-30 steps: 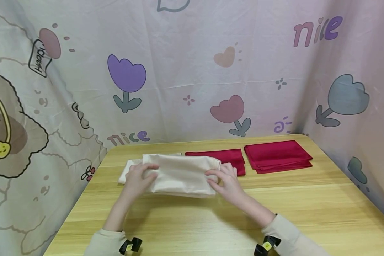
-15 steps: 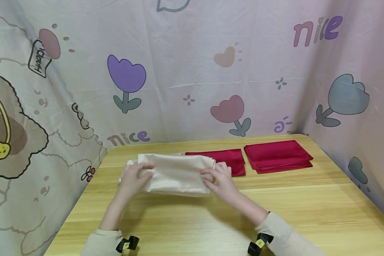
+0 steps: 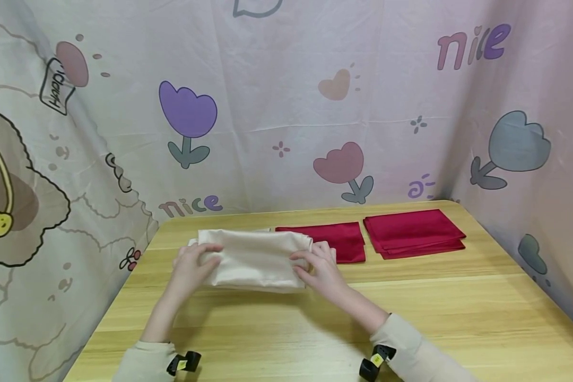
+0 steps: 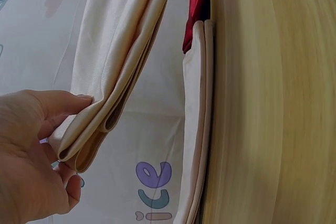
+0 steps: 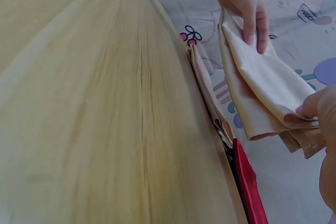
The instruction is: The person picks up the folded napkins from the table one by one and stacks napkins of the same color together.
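A folded cream cloth (image 3: 255, 260) hangs between my two hands, held up off the table. My left hand (image 3: 191, 268) pinches its left end, thumb on the near side. At the right end my right hand (image 3: 322, 268) grips it in the same manner. The left wrist view shows several layers in the held cloth (image 4: 118, 45). Behind and below it, another folded cream cloth (image 4: 194, 119) lies on the table, mostly hidden in the head view. In the right wrist view a gap separates the held cloth (image 5: 268, 77) from the lying one (image 5: 206, 93).
A folded red cloth (image 3: 346, 239) lies to the right of the cream ones, partly covered by the held cloth and right hand. Farther right lies a second folded red cloth (image 3: 413, 231). The wooden table (image 3: 434, 302) ends at a printed curtain (image 3: 262, 175) behind and at the sides.
Both hands have carried the cream cloth a short way to the left, over the cream cloth lying behind. More of the middle red cloth shows. Their grip looks unchanged.
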{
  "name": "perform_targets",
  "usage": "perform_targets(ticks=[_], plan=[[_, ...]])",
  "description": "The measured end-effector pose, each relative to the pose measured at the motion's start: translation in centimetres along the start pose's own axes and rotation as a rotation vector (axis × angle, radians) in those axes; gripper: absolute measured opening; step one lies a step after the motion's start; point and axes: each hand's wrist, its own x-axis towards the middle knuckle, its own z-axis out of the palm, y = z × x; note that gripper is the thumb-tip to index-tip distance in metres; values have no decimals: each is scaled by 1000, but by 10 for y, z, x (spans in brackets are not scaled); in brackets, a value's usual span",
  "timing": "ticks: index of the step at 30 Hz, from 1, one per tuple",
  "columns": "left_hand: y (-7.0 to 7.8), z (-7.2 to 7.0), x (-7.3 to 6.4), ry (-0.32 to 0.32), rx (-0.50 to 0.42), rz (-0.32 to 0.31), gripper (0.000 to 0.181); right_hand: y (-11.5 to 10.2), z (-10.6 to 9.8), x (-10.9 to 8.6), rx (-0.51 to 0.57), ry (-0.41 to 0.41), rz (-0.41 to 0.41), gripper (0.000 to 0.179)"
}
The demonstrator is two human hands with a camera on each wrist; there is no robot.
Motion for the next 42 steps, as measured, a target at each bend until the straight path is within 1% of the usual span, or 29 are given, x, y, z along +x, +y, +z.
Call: perform_targets(ticks=[7,13,23,32,38,42], plan=[[-4,-5,1,-10,1,-24,32,-2,9,3,-10,15,-19,25],[-10,-7,1,-3,24,-27,32,-3,15,6,-28,1,-20,24],[-20,-11,1,0,27,-46,32,-7,25,11,-49,19,-69,23],[-25,-16,4,1,30,-59,32,-10,31,17,-48,6,-63,21],[-29,-19,5,3,34,-84,33,-13,35,23,-57,6,-72,21],[-31,-20,5,14,42,-80,33,-16,38,25,-59,8,-80,20]])
